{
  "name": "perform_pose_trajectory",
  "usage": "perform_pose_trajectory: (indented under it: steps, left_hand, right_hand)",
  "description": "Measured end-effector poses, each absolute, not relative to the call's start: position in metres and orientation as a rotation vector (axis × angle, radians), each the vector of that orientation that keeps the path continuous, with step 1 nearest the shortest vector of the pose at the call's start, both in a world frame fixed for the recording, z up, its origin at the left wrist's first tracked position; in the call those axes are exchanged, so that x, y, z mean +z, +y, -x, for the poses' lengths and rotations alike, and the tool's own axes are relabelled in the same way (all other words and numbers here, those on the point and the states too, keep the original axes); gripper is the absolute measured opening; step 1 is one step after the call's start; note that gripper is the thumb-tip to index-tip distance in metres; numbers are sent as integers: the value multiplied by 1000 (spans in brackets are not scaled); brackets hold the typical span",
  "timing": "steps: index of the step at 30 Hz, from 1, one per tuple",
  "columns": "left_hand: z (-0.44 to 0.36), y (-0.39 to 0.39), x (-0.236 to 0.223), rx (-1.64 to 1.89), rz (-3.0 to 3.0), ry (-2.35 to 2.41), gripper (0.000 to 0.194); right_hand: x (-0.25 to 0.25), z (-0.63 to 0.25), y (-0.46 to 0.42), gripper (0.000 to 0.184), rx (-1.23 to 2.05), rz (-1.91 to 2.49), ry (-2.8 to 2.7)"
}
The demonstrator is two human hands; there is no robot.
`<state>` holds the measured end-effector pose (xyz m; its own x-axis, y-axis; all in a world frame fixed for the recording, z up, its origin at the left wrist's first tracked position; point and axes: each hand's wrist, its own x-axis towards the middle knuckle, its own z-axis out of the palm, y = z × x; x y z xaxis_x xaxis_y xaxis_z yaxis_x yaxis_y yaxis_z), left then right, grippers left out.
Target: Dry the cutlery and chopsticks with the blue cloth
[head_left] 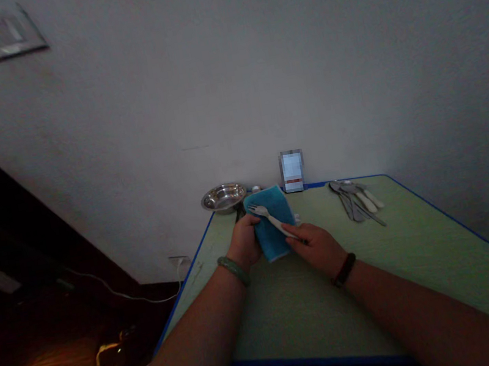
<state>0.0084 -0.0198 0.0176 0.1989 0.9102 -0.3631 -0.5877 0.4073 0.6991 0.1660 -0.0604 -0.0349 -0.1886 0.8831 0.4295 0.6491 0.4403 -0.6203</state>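
Note:
A blue cloth (277,246) hangs over the table, with my left hand (245,241) closed on its left edge. My right hand (317,247) grips the pale handle of a fork (275,220). The fork lies slantwise across the front of the cloth, its tines pointing up and left, close to my left thumb. Whether the tines touch the cloth I cannot tell. Behind my left hand, a steel bowl (223,197) stands at the table's far left corner. Some dark utensils beside the bowl are partly hidden by my hand and the cloth.
On the green table (423,254) with a blue edge, a pile of cutlery (356,199) lies at the back right. A phone (293,171) leans upright against the wall (347,68). A white cable (152,300) runs from a wall socket at the left.

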Motion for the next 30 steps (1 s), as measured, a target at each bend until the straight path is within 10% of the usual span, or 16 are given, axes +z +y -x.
perform_pose_trajectory:
  steps: [30]
  left_hand:
    - [-9,-18,14,1103,-446,786,41]
  right_hand:
    - [-39,-167,-58,39,370,1275,-1906]
